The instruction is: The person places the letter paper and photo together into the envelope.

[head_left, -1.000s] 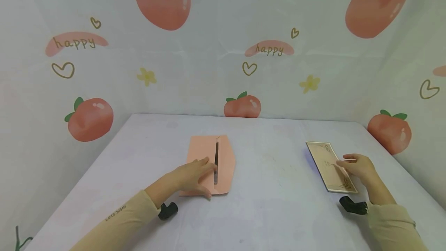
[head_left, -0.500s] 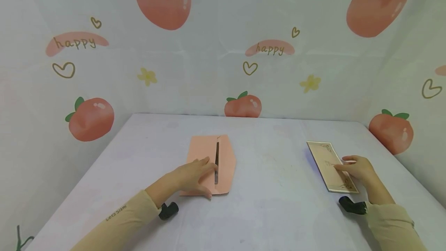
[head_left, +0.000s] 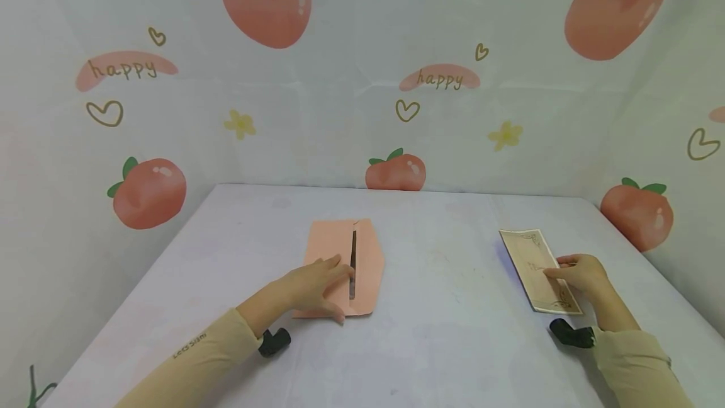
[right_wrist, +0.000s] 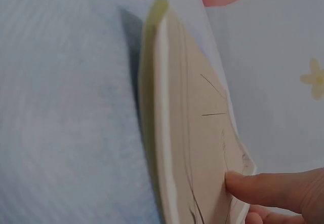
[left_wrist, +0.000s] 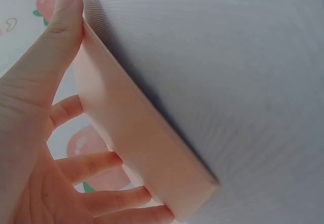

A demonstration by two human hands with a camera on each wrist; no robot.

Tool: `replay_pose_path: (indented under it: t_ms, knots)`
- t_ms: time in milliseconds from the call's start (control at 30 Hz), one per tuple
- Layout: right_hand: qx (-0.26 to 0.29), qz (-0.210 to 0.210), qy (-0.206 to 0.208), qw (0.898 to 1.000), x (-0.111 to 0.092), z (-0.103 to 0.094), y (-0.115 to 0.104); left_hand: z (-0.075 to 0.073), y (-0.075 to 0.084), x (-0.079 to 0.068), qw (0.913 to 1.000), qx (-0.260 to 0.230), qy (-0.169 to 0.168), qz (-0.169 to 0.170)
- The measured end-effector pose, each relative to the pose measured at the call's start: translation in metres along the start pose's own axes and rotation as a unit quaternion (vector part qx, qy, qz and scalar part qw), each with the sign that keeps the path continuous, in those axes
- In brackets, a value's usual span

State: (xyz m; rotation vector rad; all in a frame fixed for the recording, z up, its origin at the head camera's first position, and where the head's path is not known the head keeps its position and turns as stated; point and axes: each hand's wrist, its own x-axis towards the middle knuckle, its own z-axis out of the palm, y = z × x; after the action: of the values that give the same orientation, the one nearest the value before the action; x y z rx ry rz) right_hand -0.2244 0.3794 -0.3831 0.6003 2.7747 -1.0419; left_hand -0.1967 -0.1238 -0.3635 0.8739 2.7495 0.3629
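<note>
A pink envelope (head_left: 369, 269) lies on the table left of the middle, its pointed flap spread out to the right and a dark slit showing at its mouth. My left hand (head_left: 318, 285) rests on it, fingers slightly bent on top and thumb at the near edge; the left wrist view shows the fingertips touching the envelope (left_wrist: 136, 138). On the right lies a cream card (head_left: 529, 257) with a pale border and dark line ornaments. My right hand (head_left: 583, 272) pinches its right edge, thumb (right_wrist: 240, 186) on top and fingers partly hidden beneath. The card bends slightly.
The white table (head_left: 442, 332) stretches between the two hands. A cloth backdrop (head_left: 323, 99) printed with fruit, hearts and flowers stands behind it. Black pieces (head_left: 274, 342) sit at both cuffs.
The right thumb has moved a little left onto the card, and the fingers have closed at its edge. The card now bends slightly. The left hand has stayed still on the envelope.
</note>
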Motion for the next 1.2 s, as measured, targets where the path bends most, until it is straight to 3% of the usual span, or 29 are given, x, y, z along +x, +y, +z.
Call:
replay_pose_path:
  t_ms: [100, 367, 533, 833, 1200]
  knots:
    - [0.002, -0.001, 0.002, 1.0, -0.001, 0.0, -0.001, 0.0, 0.001, 0.0, 1.0, -0.001, -0.002, -0.003]
    - [0.023, -0.063, 0.026, 0.997, -0.004, -0.004, -0.001, 0.0, 0.0, 0.001, 1.0, -0.001, -0.006, -0.007]
    - [0.053, -0.047, 0.032, 0.997, -0.004, -0.004, -0.003, -0.001, 0.001, 0.0, 0.9998, -0.004, -0.013, -0.016]
    - [0.05, -0.024, 0.038, 0.998, -0.001, -0.001, -0.006, -0.001, 0.0, 0.0, 0.9999, -0.001, -0.01, -0.008]
    - [0.073, -0.063, 0.053, 0.994, -0.009, 0.005, -0.024, 0.0, -0.001, 0.002, 0.9999, 0.003, -0.009, -0.007]
